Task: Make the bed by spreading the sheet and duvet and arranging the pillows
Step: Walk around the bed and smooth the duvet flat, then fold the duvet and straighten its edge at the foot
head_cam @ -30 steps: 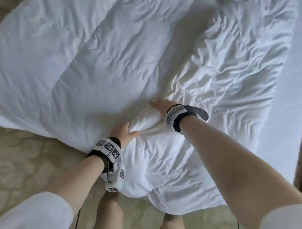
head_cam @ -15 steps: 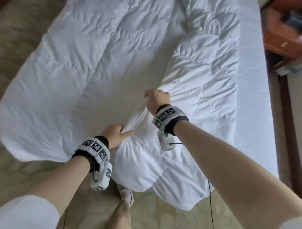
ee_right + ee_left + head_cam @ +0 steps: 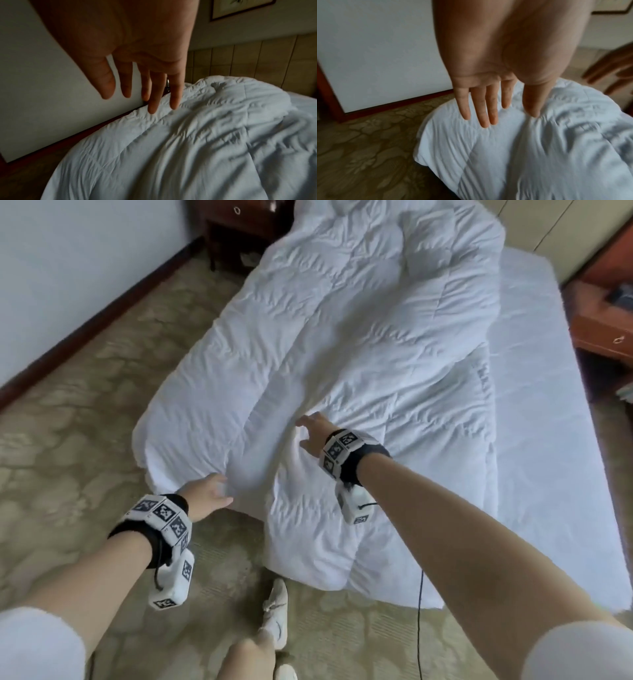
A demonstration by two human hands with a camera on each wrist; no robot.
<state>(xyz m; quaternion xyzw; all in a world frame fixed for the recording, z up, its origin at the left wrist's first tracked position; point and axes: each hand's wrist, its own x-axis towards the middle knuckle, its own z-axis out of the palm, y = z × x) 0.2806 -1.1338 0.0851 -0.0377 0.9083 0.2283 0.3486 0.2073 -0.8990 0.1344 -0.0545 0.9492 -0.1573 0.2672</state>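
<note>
A white quilted duvet (image 3: 359,344) lies rumpled along the bed, its near end hanging over the foot toward the floor. The white sheet (image 3: 534,392) shows bare on the bed's right side. My left hand (image 3: 209,494) hovers open at the duvet's near left corner, fingers straight over the fabric (image 3: 488,155). My right hand (image 3: 313,433) is open with spread fingers just above the duvet's middle fold (image 3: 188,142), holding nothing. No pillows are in view.
Patterned beige carpet (image 3: 85,422) lies left of and in front of the bed. A dark wooden nightstand (image 3: 239,227) stands at the far left, another wooden cabinet (image 3: 606,316) at the right. My feet in white shoes (image 3: 274,611) stand at the bed's foot.
Both hands have let go of the duvet fold they gripped and now are open above it. The duvet has dropped flatter, and my view has lifted to show the whole bed.
</note>
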